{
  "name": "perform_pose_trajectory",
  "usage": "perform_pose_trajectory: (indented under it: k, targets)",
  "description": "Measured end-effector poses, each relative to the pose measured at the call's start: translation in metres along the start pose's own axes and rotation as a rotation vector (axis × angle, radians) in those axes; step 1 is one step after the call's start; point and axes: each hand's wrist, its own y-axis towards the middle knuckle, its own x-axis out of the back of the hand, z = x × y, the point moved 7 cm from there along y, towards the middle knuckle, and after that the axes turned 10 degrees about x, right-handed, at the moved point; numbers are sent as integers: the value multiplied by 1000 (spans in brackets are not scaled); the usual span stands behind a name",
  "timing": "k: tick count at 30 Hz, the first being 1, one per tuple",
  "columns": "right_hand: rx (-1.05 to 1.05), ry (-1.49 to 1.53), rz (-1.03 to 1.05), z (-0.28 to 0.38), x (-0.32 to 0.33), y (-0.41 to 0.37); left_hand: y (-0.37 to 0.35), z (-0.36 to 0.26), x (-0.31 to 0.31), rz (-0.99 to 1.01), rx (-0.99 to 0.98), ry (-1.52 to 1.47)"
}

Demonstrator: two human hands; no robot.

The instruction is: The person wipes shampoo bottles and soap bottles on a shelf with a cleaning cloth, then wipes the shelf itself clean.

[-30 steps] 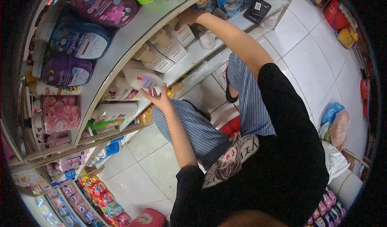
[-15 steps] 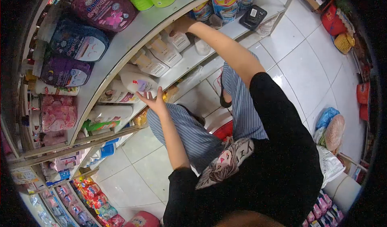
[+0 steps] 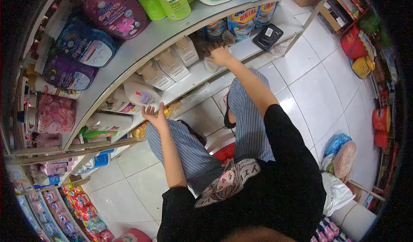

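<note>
Head view: curved-looking pale shelf, smooth and faintly glossy, running from near left to far right; left hand at its front edge, just beside a rounded white bottle with a lilac-toned label; left grip apart, fingers fanned and slightly bent, nothing held; whether the fingertips touch edge or bottle, cannot tell.

Right hand farther along the same shelf, palm down, fingers reaching inward; right grip hard to read, fingertips lost in shadow, so cannot tell if apart or together. Below the hand, a pale lumpy object; just beyond it a grey-brown crumpled-looking lump.

Between the hands, the white bottle toward the left; then boxy white packs, squared shoulders, beige upper parts, standing in a close row, right of the bottle.

Far right on the shelf: glossy, soft-sided blue pouches; near them a flat black device, rounded corners, white sticker on top.

Upper shelf: plump purple bottle, translucent-looking; slimmer lime-green bottle to its right. Underfoot, shiny white floor tiles, thin dark joints; striped blue-grey trousers, soft folds at the knees.
</note>
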Motion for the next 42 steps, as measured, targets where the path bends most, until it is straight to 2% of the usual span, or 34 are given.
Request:
perform_pose_trajectory:
  k: [2,6,8,9,11,12,14,16,18,20,23,25,27,29,30,32,34,36,37,39,42]
  targets:
    - [-27,-129,29,-10,-28,-4,1,1,5,-32,-1,-5]
    - [-41,-211,4,-3,-40,1,4,7,3,-41,1,-15]
    - [-68,-266,-182,23,-14,-16,3,5,-1,-24,3,-25]
    - [-60,-266,-180,37,-14,-21,4,5,0,-31,6,-28]
    - [235,-118,-61,78,-27,-29,4,8,-4,-3,15,-12]
    - [243,-122,-58,83,-25,-34,5,10,-3,-9,19,-19]
    - [407,58,-116,97,-13,-38,6,14,-4,15,22,-37]
    - [70,-39,37,63,-8,-29,5,15,-2,10,26,-31]
    - [-263,-12,2,2,-5,-27,5,13,3,7,26,-13]
    - [-430,-19,-78,-35,16,-33,5,12,6,4,54,-36]
    - [-451,-131,-187,-45,5,-32,5,12,11,-35,48,-125]
    - [-187,-311,-176,2,1,-30,8,11,11,-33,14,-124]
    - [47,-275,-109,49,-30,-26,6,9,6,-21,31,-105]
    - [239,-308,-133,98,-31,-36,6,10,3,-43,28,-130]
    - [259,-315,-133,97,-23,-33,4,9,0,-18,35,-125]
    - [102,-63,-36,75,-10,-30,6,8,1,-1,38,-116]
    - [-79,-368,-192,40,11,-30,7,8,0,48,-32,-136]
    - [-409,-98,-164,-14,1,-32,11,19,8,24,-3,-94]
    - [-418,-144,-255,-17,9,-35,15,21,10,1,-4,-63]
    - [-402,-142,-252,-21,1,-42,16,24,14,2,16,-51]
    - [-252,-289,-315,-15,-4,-37,11,16,10,-1,24,-75]
